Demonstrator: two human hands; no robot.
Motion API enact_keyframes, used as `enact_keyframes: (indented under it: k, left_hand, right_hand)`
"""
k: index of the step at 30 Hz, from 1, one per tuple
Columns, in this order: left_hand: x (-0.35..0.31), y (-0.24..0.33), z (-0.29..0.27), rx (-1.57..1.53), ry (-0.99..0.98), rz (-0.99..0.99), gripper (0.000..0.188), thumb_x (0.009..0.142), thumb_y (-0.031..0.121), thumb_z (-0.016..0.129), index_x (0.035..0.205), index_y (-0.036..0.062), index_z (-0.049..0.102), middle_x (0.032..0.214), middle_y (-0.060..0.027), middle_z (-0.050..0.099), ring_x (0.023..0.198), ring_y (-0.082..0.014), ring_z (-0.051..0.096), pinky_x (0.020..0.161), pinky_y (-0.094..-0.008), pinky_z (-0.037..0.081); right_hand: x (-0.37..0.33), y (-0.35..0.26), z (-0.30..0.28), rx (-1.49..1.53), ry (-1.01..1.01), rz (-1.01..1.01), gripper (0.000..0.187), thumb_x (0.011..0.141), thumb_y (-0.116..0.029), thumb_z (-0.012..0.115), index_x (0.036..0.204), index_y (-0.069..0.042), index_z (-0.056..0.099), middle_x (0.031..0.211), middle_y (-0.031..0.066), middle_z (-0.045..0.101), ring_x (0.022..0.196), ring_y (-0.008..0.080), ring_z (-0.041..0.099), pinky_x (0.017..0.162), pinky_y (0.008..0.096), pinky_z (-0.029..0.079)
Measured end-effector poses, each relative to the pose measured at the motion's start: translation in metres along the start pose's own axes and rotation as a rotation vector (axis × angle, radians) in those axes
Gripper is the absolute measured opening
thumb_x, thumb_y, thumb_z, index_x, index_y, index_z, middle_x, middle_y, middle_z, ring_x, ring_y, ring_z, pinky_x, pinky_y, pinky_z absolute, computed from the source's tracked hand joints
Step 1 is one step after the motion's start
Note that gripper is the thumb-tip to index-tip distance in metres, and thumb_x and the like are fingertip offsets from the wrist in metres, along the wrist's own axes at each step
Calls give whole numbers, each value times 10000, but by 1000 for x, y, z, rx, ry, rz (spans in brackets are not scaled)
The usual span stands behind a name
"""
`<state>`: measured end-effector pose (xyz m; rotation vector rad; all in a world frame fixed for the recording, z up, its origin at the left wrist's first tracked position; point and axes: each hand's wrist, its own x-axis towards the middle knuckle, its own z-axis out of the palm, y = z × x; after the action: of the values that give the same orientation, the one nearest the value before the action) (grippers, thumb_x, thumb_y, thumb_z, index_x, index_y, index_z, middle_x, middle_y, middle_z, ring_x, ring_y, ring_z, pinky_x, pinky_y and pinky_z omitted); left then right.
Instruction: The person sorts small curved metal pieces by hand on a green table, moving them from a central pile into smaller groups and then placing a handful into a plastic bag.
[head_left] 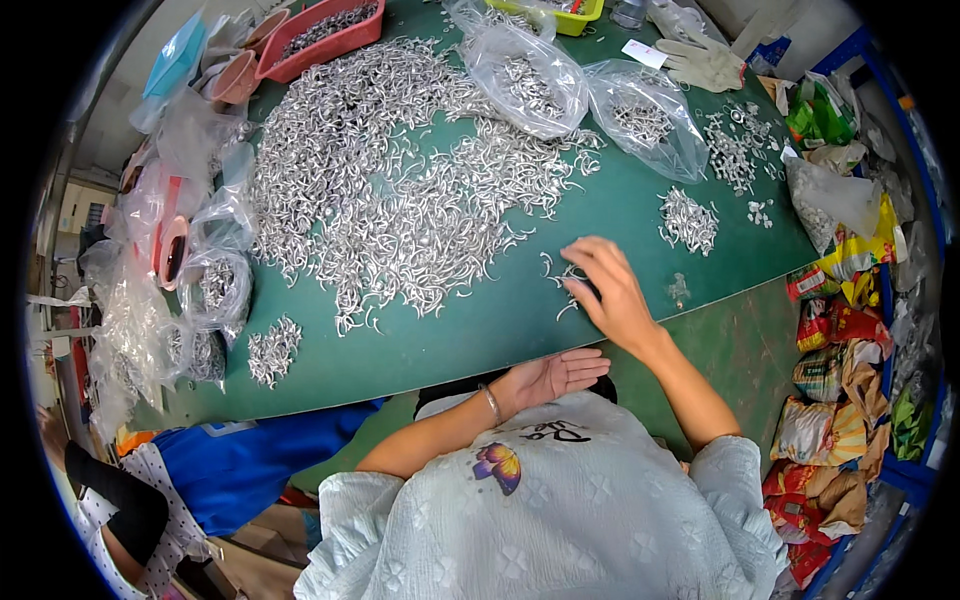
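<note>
My left hand (548, 382) is palm up just below the table's near edge, its fingers stretched out and nothing seen in the palm. Over the tabletop, my right hand (615, 290) is bent at the fingers, with the thumb apart from them. A few small curved silver metal pieces (547, 262) lie beside and under its fingertips. Leftward spreads a large heap of the same curved metal pieces (420, 210). To the right of my right hand is a smaller pile of metal pieces (688, 222).
Clear plastic bags of metal parts (645, 120) stand at the back of the green table (440, 350). A red tray (320, 40), more bags (215, 285) and a small pile (273, 352) are leftward. A glove (705, 62) lies back right. Another person's sleeved arm (130, 500) shows lower left.
</note>
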<state>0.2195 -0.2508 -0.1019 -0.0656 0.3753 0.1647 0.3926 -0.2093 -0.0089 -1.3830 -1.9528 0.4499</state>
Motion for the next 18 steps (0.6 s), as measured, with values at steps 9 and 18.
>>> enact_keyframes:
  k: [9, 18]
  left_hand:
    - [1, -1, -3, 25, 15, 7, 533, 1016, 328, 403, 1365, -74, 384, 1405, -253, 431, 1297, -322, 457, 1101, -410, 372]
    - [1, 0, -5, 41, -12, 24, 543, 1021, 340, 375, 1374, -73, 372, 1405, -256, 429, 1299, -322, 454, 1105, -411, 368]
  right_hand:
    - [46, 16, 23, -242, -11, -17, 114, 772, -132, 716, 799, -64, 630, 778, 44, 572, 792, 242, 506, 735, 366, 339]
    - [33, 27, -4, -94, 23, 100, 95, 815, -126, 672, 871, -56, 641, 881, 61, 610, 872, 257, 538, 760, 377, 375]
